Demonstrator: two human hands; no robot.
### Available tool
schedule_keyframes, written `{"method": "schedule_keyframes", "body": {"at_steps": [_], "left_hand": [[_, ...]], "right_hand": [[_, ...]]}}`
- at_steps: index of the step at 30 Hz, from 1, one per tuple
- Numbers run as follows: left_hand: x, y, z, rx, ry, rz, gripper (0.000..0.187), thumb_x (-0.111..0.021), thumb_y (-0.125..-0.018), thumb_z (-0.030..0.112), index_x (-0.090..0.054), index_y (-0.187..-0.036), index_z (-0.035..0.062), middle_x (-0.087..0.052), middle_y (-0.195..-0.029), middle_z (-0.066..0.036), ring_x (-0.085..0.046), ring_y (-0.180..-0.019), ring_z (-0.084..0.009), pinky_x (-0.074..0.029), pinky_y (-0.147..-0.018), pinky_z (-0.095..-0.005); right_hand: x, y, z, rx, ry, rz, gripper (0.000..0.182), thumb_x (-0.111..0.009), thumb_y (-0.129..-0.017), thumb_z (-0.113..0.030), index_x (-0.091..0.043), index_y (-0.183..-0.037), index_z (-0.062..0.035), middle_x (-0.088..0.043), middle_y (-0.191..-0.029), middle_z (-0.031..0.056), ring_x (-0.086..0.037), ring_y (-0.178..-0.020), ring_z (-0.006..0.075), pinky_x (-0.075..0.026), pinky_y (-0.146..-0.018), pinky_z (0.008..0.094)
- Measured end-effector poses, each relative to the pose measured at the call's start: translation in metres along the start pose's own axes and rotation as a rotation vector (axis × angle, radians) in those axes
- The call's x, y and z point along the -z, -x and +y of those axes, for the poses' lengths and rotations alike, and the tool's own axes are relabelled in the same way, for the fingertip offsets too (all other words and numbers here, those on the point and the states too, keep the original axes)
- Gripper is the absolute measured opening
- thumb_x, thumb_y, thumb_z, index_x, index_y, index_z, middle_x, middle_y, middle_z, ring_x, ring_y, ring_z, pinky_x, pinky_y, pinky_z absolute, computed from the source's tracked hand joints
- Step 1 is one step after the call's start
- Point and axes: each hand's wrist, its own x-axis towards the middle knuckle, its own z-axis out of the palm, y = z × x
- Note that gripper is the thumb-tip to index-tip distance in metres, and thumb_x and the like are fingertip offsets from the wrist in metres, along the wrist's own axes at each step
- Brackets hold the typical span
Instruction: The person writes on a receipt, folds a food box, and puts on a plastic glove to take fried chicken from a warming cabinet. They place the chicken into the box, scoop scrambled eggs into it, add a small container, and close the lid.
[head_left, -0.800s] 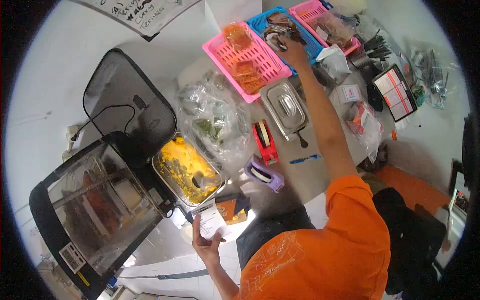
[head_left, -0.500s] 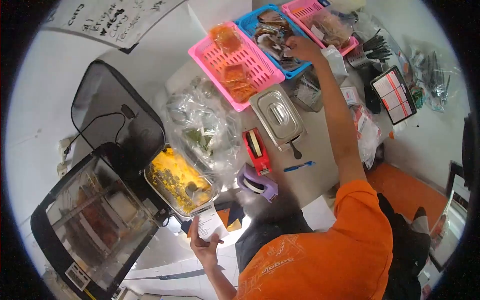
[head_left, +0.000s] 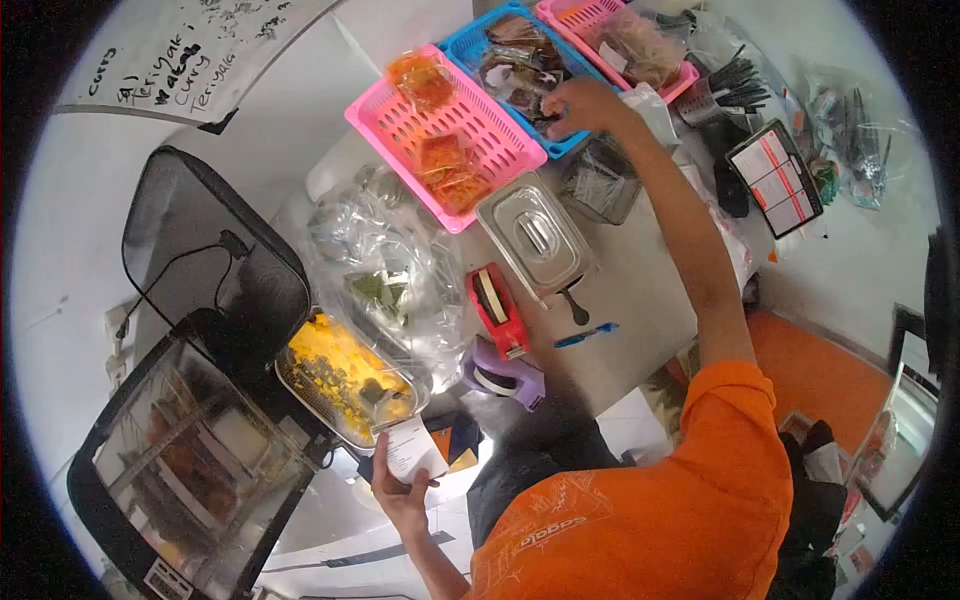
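My left hand (head_left: 402, 497) grips a white printed paper slip (head_left: 412, 450) between thumb and fingers, beside the metal tray of yellow food (head_left: 335, 358). At the top of the counter, my right hand (head_left: 588, 106) reaches over the blue basket (head_left: 568, 146), which holds clear packets with dark brown contents (head_left: 520, 62). Its fingers are curled at the basket's near right side, close to the packets; whatever is between them cannot be made out. A pink basket (head_left: 385, 150) with orange packets (head_left: 452, 172) stands left of the blue one.
A lidded steel container (head_left: 540, 235), a red tape dispenser (head_left: 497, 312), a purple tape dispenser (head_left: 503, 375) and a blue pen (head_left: 587, 335) lie on the counter. Clear plastic bags (head_left: 385, 260) sit left of them. A black-framed glass case (head_left: 190, 450) stands at lower left.
The view has shifted slightly, moving the counter items leftward. My right hand stays over the blue basket, its fingers a little more curled. My left hand still holds the slip.
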Motion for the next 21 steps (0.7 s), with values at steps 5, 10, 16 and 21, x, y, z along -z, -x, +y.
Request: {"method": "schedule_keyframes", "body": {"at_steps": [5, 10, 16, 21], "left_hand": [[-0.001, -0.003, 0.004, -0.102, -0.023, -0.040, 0.079, -0.060, -0.072, -0.018, -0.037, -0.145, 0.0013, -0.057, -0.127, -0.014, -0.065, -0.095, -0.0196, -0.060, -0.061, -0.0265], [0.013, 0.007, 0.000, -0.081, 0.008, -0.004, 0.078, -0.062, -0.070, -0.014, -0.041, -0.143, 0.0014, -0.052, -0.134, -0.014, -0.063, -0.099, -0.0201, -0.060, -0.058, -0.0264], [0.024, 0.016, -0.012, -0.123, 0.019, -0.016, 0.078, -0.062, -0.070, -0.014, -0.040, -0.143, 0.0006, -0.049, -0.137, -0.015, -0.063, -0.101, -0.0201, -0.060, -0.058, -0.0263], [0.038, 0.026, -0.015, -0.143, 0.019, -0.006, 0.080, -0.061, -0.070, -0.020, -0.039, -0.144, 0.0003, -0.045, -0.141, -0.015, -0.062, -0.104, -0.0214, -0.062, -0.061, -0.0277]], "right_hand": [[-0.028, -0.003, 0.011, 0.147, 0.421, 0.210, 0.020, -0.067, -0.079, -0.030, -0.068, -0.085, -0.0113, -0.068, -0.083, 0.0104, -0.067, -0.084, 0.0284, -0.050, -0.071, 0.0444], [-0.006, 0.004, 0.016, 0.057, -0.061, 0.426, 0.027, -0.061, -0.089, -0.036, -0.065, -0.093, -0.0102, -0.065, -0.081, 0.0110, -0.066, -0.082, 0.0273, -0.052, -0.072, 0.0436], [0.010, 0.018, -0.008, -0.254, -1.114, 0.331, 0.040, -0.057, -0.097, -0.040, -0.059, -0.118, -0.0059, -0.064, -0.104, 0.0030, -0.066, -0.090, 0.0199, -0.056, -0.076, 0.0341], [0.025, 0.033, -0.065, -0.121, -1.467, 0.347, 0.047, -0.062, -0.094, -0.041, -0.056, -0.124, -0.0042, -0.064, -0.107, 0.0050, -0.067, -0.089, 0.0185, -0.057, -0.075, 0.0329]]}}
